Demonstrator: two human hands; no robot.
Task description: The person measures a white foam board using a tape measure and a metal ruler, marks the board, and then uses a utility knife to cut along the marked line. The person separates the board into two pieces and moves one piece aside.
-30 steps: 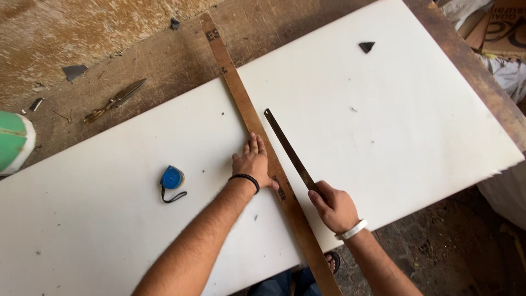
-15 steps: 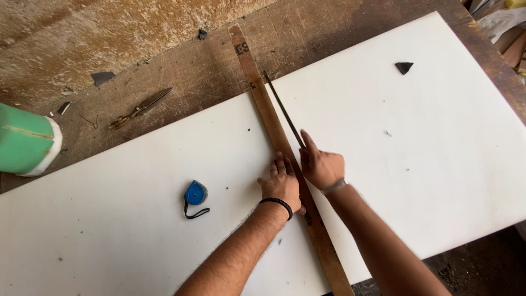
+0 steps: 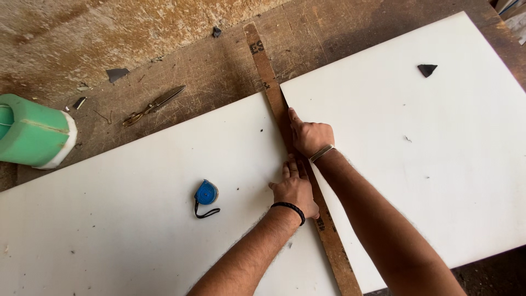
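The left hand (image 3: 296, 189) lies flat with its fingers spread on the white board (image 3: 137, 230), and its grip is released; it only presses down on the board and on the edge of the long wooden strip (image 3: 274, 96) just beside it. A black band is around this wrist. The right hand (image 3: 309, 136) is a little further up the same strip, with the index finger stretched along the strip's edge. Its other fingers are curled under, and I cannot tell from this view if this grip is grasping something thin or is only pressing on the strip. A metal bracelet is on this wrist.

The wooden strip lies diagonal across the white board, from the bare table (image 3: 230, 60) at the top down to the lower edge of the view. To the left of the left hand, near it on the board, lies a small blue tape measure (image 3: 206, 193) with a black loop. Well apart, on the worn table, a pair of scissors (image 3: 153, 105) lies closed, and a green and white container (image 3: 34, 131) is at the left edge. A small dark triangle piece (image 3: 427, 69) lies on the board's right part.
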